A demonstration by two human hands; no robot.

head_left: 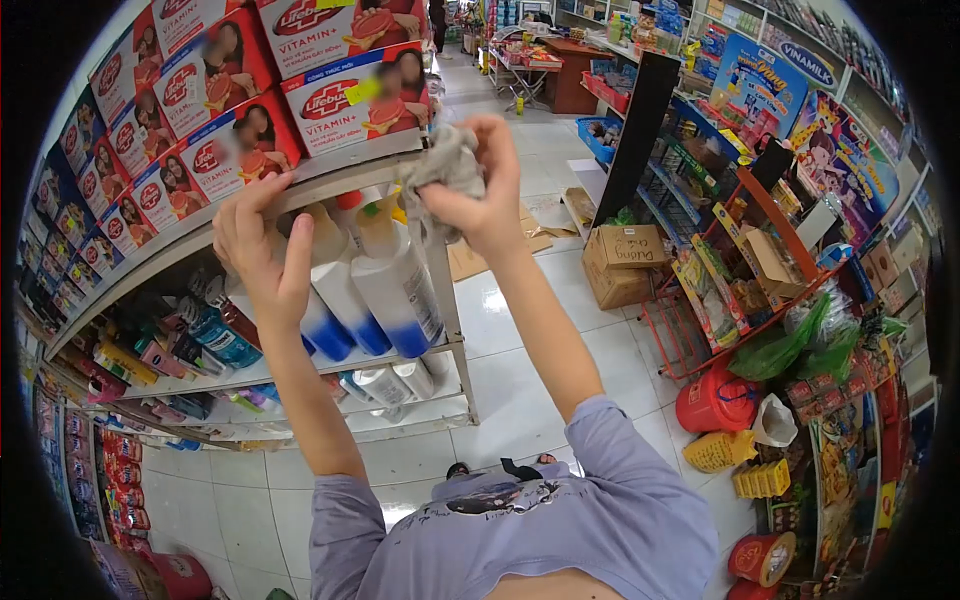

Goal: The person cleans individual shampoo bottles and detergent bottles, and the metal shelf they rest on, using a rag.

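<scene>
A crumpled grey cloth [450, 168] is gripped in my right hand [487, 195], held at the right end of the upper shelf. My left hand [262, 245] rests at the front edge of the same shelf [345, 180], fingers apart and holding nothing. Its fingertips lie just below the red and white Lifebuoy soap boxes [355, 105] stacked on top. Under that shelf, right of my left hand, stand large white and blue pump bottles [395, 285], their tops partly in shadow.
Lower shelves hold blue mouthwash bottles [225, 340] and small white bottles [380, 385]. Across the tiled aisle are a cardboard box [622, 265], a red wire rack [680, 325], a red bucket [715, 395] and yellow baskets [762, 480]. A black post [637, 135] rises beyond.
</scene>
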